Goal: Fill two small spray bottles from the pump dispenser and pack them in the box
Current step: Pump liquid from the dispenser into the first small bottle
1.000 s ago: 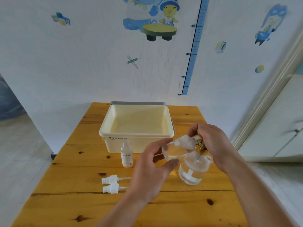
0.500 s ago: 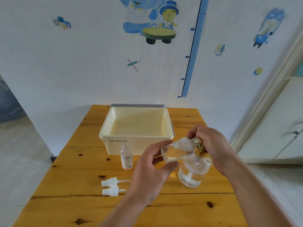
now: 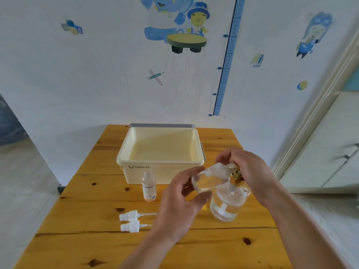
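My left hand (image 3: 180, 206) grips a small clear spray bottle (image 3: 204, 182), tilted with its open neck up against the nozzle of the pump dispenser (image 3: 228, 202). The dispenser is a clear glass jar with a gold pump head and some liquid in it. My right hand (image 3: 250, 171) lies curled over the pump head. A second small bottle (image 3: 149, 186), uncapped and labelled, stands upright in front of the cream box (image 3: 124, 164). Two white spray caps (image 3: 129, 221) lie side by side on the table, left of my left wrist.
The wooden table (image 3: 77, 239) stands against a white wall with blue stickers. The box is open and nothing shows inside it. A white door frame and cabinet are at the right, floor at the left.
Both hands, the held bottle and the dispenser stay in the same pose. Only the camera view has shifted slightly.
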The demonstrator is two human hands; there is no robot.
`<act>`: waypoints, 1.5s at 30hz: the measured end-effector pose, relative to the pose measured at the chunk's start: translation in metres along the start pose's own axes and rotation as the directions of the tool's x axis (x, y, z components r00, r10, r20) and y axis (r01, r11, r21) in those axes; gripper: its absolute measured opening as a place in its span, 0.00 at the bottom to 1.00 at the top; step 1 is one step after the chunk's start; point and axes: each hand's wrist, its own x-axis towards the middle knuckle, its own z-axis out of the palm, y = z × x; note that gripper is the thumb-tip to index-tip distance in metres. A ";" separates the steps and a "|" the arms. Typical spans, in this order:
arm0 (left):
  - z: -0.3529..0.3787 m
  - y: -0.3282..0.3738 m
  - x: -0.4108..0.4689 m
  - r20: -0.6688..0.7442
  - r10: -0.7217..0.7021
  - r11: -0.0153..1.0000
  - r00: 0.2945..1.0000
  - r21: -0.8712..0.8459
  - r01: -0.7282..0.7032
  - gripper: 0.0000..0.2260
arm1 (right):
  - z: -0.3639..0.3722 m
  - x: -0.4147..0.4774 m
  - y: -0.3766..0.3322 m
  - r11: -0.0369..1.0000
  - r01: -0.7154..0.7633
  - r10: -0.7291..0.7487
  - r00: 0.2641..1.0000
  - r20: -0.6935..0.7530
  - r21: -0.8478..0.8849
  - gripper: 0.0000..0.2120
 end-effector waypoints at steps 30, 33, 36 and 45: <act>0.012 -0.003 0.002 0.011 0.041 0.986 0.999 0.163 -0.042 0.15 | -0.006 0.001 -0.009 0.981 0.118 -0.138 0.982 -0.132 -0.153 0.30; 0.009 -0.003 0.001 -0.001 0.044 0.985 0.999 0.169 -0.043 0.15 | -0.007 0.001 -0.009 0.977 0.149 -0.170 0.976 -0.138 -0.150 0.32; 0.005 -0.004 0.001 -0.012 0.027 0.985 1.000 0.173 -0.025 0.14 | -0.008 0.001 -0.007 0.971 0.176 -0.201 0.968 -0.152 -0.163 0.32; -0.011 -0.008 -0.005 -0.029 -0.026 0.984 0.999 0.175 0.030 0.16 | 0.004 -0.024 -0.027 0.879 0.367 -0.439 0.872 -0.216 -0.304 0.14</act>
